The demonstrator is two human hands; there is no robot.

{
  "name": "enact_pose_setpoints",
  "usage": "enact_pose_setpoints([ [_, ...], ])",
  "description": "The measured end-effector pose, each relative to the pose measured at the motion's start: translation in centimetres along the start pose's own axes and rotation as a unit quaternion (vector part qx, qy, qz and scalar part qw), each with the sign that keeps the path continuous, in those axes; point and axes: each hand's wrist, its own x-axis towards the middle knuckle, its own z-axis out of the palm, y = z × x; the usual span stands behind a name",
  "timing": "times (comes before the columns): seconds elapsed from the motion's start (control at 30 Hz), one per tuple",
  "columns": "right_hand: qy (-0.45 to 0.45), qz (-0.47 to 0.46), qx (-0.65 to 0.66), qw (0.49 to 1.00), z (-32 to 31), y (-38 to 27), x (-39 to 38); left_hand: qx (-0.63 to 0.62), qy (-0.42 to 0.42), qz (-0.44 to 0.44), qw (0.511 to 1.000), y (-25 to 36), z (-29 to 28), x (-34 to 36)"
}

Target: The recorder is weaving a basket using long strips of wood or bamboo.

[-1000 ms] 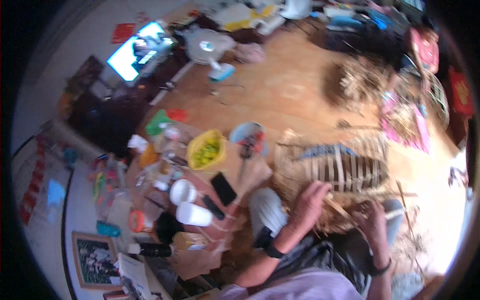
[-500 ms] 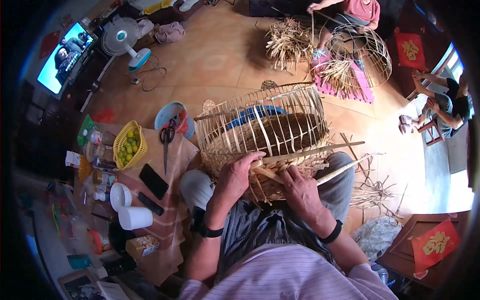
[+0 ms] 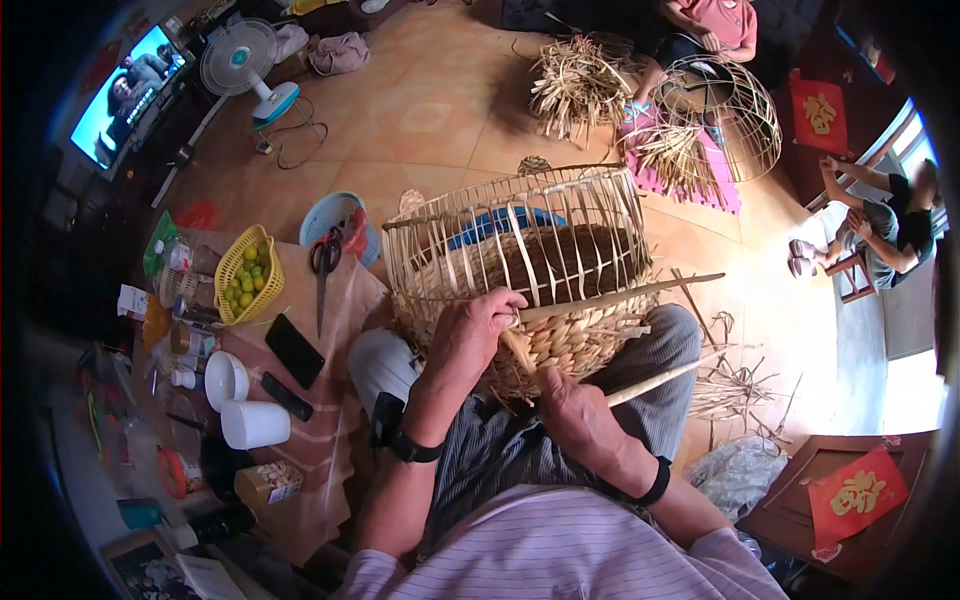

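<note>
Both hands work mid-frame: left hand [image 3: 470, 335] should steady the basket [image 3: 520, 265] rim while right hand [image 3: 572, 415], gripping a strip [image 3: 660, 378], threads it snugly.

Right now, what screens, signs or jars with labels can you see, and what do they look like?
Television: far upper left, by the fan; flat, bright blue-white picture.
Red hanging: upper right, square, gold sign.
Red paper: lower right on a wooden cabinet, tilted square, gold sign.
Jar: on the low table at left, pale label.
</note>
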Motion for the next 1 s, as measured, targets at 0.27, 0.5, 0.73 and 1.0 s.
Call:
enact_pose_setpoints([
  [0.27,-0.003,-0.001,0.203,0.979,-5.4,-2.3,-1.5,0.139,-0.039,0.068,0.987,-0.3,-0.7,-1.1],
  [0.5,-0.154,0.204,0.561,0.787,-12.8,-1.4,-2.4,0.147,0.011,0.143,0.979,0.3,0.3,-3.1],
  [0.73,-0.14,0.18,0.626,0.745,-18.1,-0.6,-3.7,0.118,0.085,0.156,0.977,-0.8,1.5,-2.7],
  [1.0,0.109,-0.178,0.895,0.394,-21.3,10.3,-6.4,0.083,0.087,0.047,0.992,0.0,1.7,-2.3],
])
